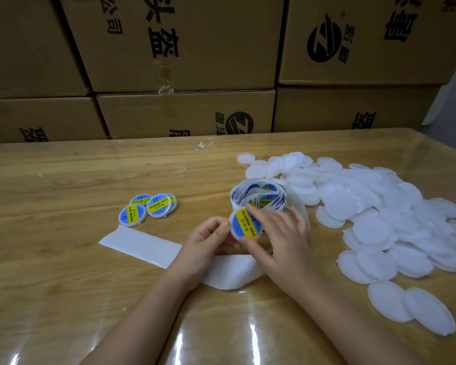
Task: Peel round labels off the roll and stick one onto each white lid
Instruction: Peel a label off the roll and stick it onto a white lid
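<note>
- While cardboard boxes (184, 48) stand stacked along the back, the work happens on the glossy wooden table (63, 272) in front of them.
- The pile (379, 212) of bare white lids covers the table's right side, heaped and overlapping, with too many to count. Judging by it, nearly all of the job is still to do.
- A strip of spent liner (142, 246) trails from the roll out to the left, passing under both wrists. It carries no labels on the stretch that shows.
- The roll (256, 196) stands on edge just beyond the hands, loosely wound, with blue and yellow labels visible inside its coils. It looks like plenty of stock remains.
- The two hands are together at the table's middle, both on one lid.
- The left hand (208, 241) has its fingers curled and its thumb pinching the lid's left edge.
- The right hand (279, 233) lies flatter, fingers fairly straight over the lid's right side, forefinger on the label and thumb at the lower rim. It appears to be smoothing the label down rather than gripping.
- The done lids (148, 209), about four, sit in a small overlapping cluster to the left, well apart from the pile.
- The held lid (245, 225) is tilted up toward the camera, just in front of the roll.
- Its label (248, 219) looks roughly centred and mostly seated. This one seems close to finished and bound for the cluster.
</note>
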Action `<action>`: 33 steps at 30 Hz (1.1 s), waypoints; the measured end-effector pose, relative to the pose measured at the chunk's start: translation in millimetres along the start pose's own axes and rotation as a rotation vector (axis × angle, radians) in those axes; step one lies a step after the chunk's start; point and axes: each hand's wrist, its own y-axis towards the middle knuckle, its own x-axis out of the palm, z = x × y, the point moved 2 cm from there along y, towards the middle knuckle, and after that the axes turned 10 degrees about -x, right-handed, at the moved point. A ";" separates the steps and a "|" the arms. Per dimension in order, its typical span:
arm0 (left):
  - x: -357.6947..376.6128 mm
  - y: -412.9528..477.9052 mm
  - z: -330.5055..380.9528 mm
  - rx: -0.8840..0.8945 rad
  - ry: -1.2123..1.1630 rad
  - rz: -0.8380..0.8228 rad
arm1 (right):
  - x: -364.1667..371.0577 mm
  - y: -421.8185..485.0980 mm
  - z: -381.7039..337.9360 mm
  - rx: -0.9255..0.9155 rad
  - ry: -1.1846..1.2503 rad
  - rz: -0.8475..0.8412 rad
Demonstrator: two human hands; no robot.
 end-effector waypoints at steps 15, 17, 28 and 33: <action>6.9 -0.9 -1.5 0.053 0.099 0.097 | 2.8 0.6 3.2 -0.073 -0.131 0.152; 5.4 -1.3 -1.3 0.043 0.052 0.095 | 3.8 1.0 2.3 -0.069 -0.113 0.140; 7.9 -3.5 4.6 0.007 -0.014 0.088 | 2.8 -0.2 0.5 -0.091 -0.091 0.181; 8.2 -3.2 4.3 0.029 0.022 0.098 | 2.8 -0.8 2.4 -0.053 -0.061 0.196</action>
